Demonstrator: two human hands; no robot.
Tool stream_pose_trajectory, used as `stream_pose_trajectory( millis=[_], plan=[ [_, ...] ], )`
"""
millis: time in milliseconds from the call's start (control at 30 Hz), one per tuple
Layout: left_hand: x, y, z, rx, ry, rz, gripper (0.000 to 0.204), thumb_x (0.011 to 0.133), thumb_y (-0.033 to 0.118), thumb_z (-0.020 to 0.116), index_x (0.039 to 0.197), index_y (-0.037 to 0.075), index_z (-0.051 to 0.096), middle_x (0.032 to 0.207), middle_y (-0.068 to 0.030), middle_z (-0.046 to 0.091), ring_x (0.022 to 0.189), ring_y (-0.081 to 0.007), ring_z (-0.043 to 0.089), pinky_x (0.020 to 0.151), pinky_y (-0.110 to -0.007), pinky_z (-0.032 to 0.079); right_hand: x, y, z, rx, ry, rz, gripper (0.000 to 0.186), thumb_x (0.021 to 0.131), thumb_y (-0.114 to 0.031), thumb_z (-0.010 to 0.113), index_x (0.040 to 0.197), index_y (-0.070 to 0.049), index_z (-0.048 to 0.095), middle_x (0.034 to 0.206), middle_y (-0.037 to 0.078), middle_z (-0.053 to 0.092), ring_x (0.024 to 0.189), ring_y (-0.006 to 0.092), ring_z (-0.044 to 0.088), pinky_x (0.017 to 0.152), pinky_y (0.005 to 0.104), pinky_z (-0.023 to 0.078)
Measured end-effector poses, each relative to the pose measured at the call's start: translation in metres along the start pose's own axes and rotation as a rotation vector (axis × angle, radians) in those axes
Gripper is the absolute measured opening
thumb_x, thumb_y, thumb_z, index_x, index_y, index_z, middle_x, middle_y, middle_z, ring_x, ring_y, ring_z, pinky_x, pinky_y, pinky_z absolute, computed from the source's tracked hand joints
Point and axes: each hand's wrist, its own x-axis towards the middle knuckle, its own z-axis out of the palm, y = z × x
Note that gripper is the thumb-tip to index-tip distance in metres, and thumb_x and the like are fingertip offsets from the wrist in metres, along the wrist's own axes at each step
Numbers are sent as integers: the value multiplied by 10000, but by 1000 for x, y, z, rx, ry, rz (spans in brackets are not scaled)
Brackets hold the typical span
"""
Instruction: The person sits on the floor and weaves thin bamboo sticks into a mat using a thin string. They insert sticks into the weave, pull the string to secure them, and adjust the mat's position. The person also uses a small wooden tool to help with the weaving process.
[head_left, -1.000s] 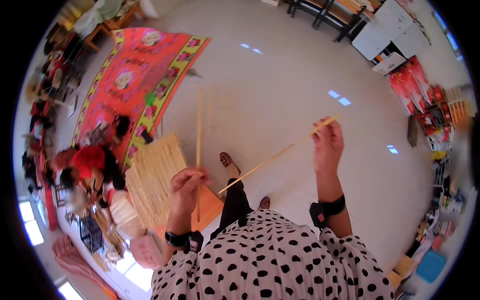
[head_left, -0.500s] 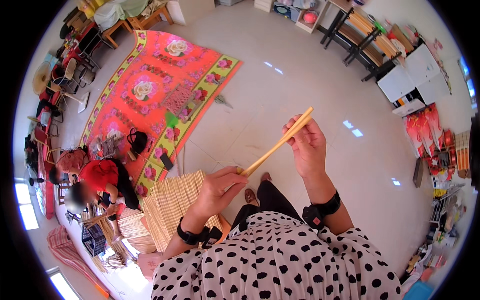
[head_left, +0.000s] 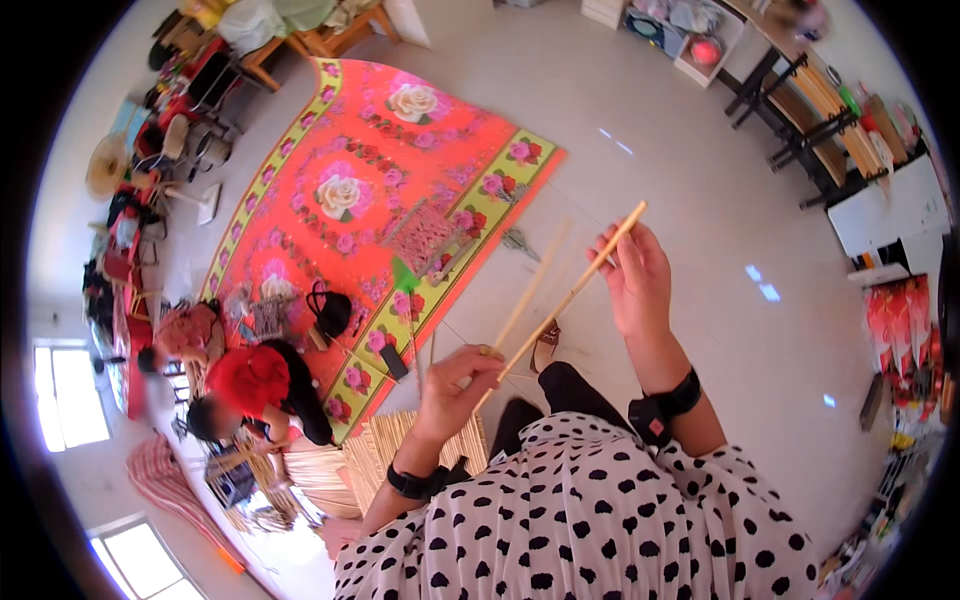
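My left hand is closed on the lower part of two thin pale-yellow sticks, low in the middle of the head view. One stick slants up to my right hand, whose fingers are pinched round it near its top. The other stick rises from my left hand, smeared by motion, its upper end clear of my right hand. A stack of similar pale sticks lies below and left of my left hand, partly hidden by my arm and shirt.
A red floral mat covers the floor at left, with a black bag on it. A person in red bends over beside it, another behind. Folded tables and shelves line the right; chairs and clutter line the left.
A second ago my hands held separate sticks apart. They then brought them together diagonally; now one stick has swung away from my right hand. The surroundings have shifted rightward in view.
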Motion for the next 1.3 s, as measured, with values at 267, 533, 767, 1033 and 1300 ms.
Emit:
stream_pose_trajectory(
  millis=[267, 533, 767, 1033, 1300],
  plan=[
    [135, -13, -76, -248, 69, -103, 131, 828, -96, 551, 925, -42, 621, 997, -114, 609, 718, -135, 609, 671, -236, 490, 120, -22, 25, 205, -51, -90, 180, 955, -165, 489, 1087, -47, 524, 963, 37, 547, 864, 154, 537, 780, 312, 460],
    [304, -53, -101, -307, -370, -90, 120, 838, -88, 531, 920, -48, 610, 1018, -137, 586, 730, -153, 611, 656, -259, 503, 157, -35, 43, -298, 59, -601, 126, 899, 19, 486, 1007, -2, 548, 952, 64, 548, 894, 171, 516, 805, 303, 425],
    [403, -39, -69, -175, -848, -43, 116, 838, -75, 540, 927, -49, 609, 981, -114, 601, 671, -134, 596, 599, -227, 476, 119, -29, 74, -606, 541, -748, 264, 775, 162, 527, 969, -8, 583, 969, 86, 581, 901, 180, 556, 813, 309, 444],
    [369, -30, 23, -116, -1378, -18, 113, 842, -66, 542, 925, -30, 610, 974, -81, 607, 679, -99, 602, 577, -201, 469, 19, 10, 85, -655, 979, -718, 142, 898, 25, 490, 1018, 20, 566, 954, 96, 568, 878, 170, 546, 781, 298, 446],
    [265, -54, 60, 273, -1799, 104, 78, 865, -38, 536, 914, -25, 596, 974, -78, 611, 669, -86, 596, 555, -191, 475, -75, 109, 116, -186, 1358, -825, 155, 950, -67, 472, 1036, 10, 576, 738, 9, 528, 632, 64, 487, 567, 210, 410]
  ],
)
